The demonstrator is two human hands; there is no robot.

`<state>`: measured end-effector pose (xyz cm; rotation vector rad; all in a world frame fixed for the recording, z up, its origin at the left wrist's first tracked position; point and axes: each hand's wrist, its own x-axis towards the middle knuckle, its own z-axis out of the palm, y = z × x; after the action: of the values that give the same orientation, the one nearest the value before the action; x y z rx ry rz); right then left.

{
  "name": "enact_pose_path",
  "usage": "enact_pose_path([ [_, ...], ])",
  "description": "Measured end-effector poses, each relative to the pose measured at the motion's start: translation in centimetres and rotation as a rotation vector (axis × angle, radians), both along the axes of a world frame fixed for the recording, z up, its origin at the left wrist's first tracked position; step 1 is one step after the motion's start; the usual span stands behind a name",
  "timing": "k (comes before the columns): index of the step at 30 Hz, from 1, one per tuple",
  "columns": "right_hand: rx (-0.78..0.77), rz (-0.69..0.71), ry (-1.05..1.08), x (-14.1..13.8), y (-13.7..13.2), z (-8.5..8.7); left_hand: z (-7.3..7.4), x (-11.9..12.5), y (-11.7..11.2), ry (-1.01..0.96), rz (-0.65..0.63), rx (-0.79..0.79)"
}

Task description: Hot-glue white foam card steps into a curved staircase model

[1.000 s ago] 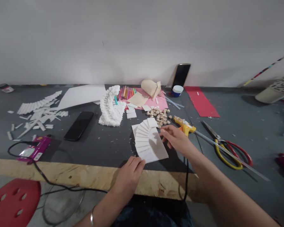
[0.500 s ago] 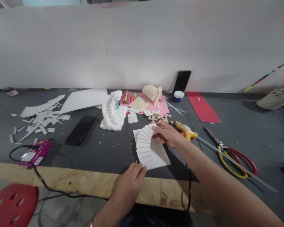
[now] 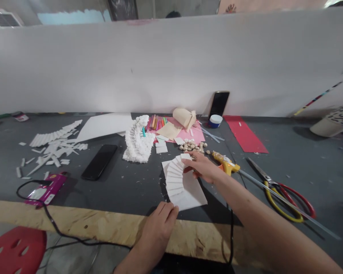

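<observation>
A white base sheet lies on the dark table near its front edge, with a curved fan of small white card steps stuck on it. My right hand reaches over the top of the fan, its fingertips pinching the uppermost white step. My left hand rests at the table's front edge, fingers together and pressing down the sheet's near corner. A yellow glue gun lies just right of my right hand, and a small pile of pale pebbles sits behind it.
A white spiral foam model stands mid-table, with a black phone to its left. White card strips are scattered far left. A pink device with a black cable lies front left. Scissors lie right; coloured pens and pink paper sit behind.
My right hand moved from the sheet's right side up to the top of the fan and closed on the uppermost step. The camera tilted up. My left hand stayed put.
</observation>
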<state>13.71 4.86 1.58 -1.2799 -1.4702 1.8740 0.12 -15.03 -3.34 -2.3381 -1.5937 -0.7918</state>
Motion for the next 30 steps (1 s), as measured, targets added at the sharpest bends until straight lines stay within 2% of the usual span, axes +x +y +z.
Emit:
enact_pose_path([
  [4,0.025,0.002,-0.013,-0.2,0.2,0.1,-0.2,0.0,0.1,0.011,0.011,0.038],
  [10,0.034,0.024,-0.037,-0.1,-0.1,0.5,-0.1,-0.1,0.0,0.030,0.009,-0.001],
  [17,0.111,0.022,-0.077,0.2,0.2,0.1,0.0,-0.1,0.0,0.036,0.008,-0.006],
  [19,0.245,-0.036,-0.106,1.3,0.0,-0.1,0.0,-0.1,0.0,0.029,0.007,-0.010],
  [23,0.731,-0.222,-0.249,4.9,-3.2,-0.1,0.0,-0.1,-0.2,0.034,0.005,-0.088],
  [24,0.834,-0.189,-0.320,5.7,-4.5,-0.1,0.0,-0.1,-0.3,0.036,0.003,-0.111],
  [25,0.935,-0.085,-0.386,6.3,-5.9,-0.2,0.0,-0.2,-0.4,0.037,0.000,-0.128],
  [27,1.181,0.164,-0.387,6.9,-8.6,-0.5,0.1,-0.3,-0.4,0.046,-0.015,-0.134],
  [30,1.360,0.370,-0.393,6.7,-11.4,-1.5,0.5,-0.5,-0.4,0.075,-0.034,-0.122],
])
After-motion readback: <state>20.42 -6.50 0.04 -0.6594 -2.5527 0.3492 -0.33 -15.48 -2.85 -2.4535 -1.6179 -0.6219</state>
